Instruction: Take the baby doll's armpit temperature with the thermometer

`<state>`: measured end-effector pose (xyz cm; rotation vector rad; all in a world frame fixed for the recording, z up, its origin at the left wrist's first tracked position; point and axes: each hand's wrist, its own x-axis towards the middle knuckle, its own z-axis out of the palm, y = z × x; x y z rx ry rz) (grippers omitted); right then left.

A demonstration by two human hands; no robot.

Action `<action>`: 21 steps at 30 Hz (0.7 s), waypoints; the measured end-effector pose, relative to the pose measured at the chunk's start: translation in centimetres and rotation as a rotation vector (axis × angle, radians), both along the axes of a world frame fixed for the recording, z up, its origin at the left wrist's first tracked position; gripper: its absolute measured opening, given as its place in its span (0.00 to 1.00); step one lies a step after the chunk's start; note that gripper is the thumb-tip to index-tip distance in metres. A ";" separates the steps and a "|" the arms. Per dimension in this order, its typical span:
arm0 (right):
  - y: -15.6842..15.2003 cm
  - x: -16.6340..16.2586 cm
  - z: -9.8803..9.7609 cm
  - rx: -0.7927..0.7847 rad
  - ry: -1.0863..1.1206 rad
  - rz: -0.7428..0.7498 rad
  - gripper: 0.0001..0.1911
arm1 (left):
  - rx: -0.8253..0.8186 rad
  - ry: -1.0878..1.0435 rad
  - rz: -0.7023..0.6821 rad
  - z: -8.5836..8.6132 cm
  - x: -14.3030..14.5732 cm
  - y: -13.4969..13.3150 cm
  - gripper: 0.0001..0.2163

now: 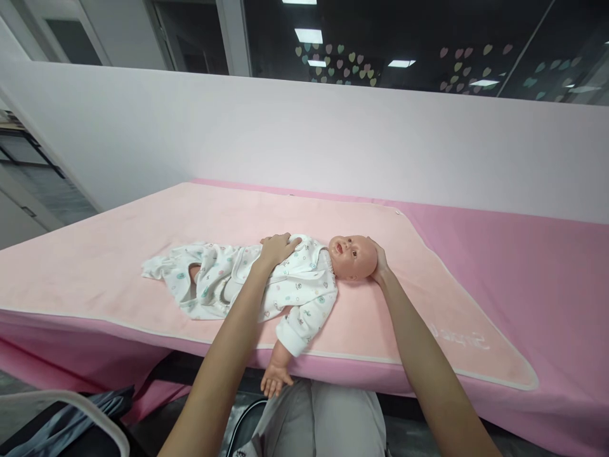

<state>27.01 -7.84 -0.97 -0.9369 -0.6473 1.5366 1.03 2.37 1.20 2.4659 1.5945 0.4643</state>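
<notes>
A baby doll (pixel 353 256) in a white printed romper (pixel 266 285) lies on its back on a pale pink blanket (pixel 143 241), head to the right. My left hand (pixel 277 247) rests on the doll's chest, fingers curled over the cloth. My right hand (pixel 379 263) cups the back of the doll's head, mostly hidden behind it. One doll arm (pixel 277 374) hangs over the near table edge.
The blanket covers a table draped in a brighter pink sheet (pixel 523 266). A white partition wall (pixel 333 139) stands behind it, with dark windows above. A chair with grey cloth (pixel 71 412) is at the lower left. My lap is below the table edge.
</notes>
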 end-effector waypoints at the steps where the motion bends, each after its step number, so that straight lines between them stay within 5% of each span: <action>1: 0.0 -0.1 0.0 -0.002 -0.009 -0.003 0.31 | 0.001 -0.019 -0.001 -0.1 0.0 0.0 0.24; 6: -0.1 -0.2 0.2 0.013 -0.019 -0.050 0.28 | 0.015 -0.479 -0.050 0.0 -0.3 -0.3 0.26; 9: -0.1 -0.4 0.2 0.031 -0.015 -0.077 0.27 | -0.095 -0.879 -0.246 0.7 -0.4 -1.2 0.25; 11: -0.2 -0.6 0.2 0.047 -0.024 -0.083 0.25 | -0.204 -0.883 -0.420 1.1 -0.2 -2.0 0.25; 14: -0.2 -0.8 0.2 0.067 -0.055 -0.093 0.23 | -0.266 -0.613 -0.585 1.4 0.3 -3.0 0.23; 18: 0.2 0.6 0.4 -0.002 -0.076 -0.141 0.18 | -0.260 -0.592 -0.482 0.9 0.8 -2.9 0.17; 21: 0.5 2.4 1.5 0.040 -0.112 -0.528 0.06 | -0.280 -0.786 -0.320 0.5 0.7 -2.2 0.16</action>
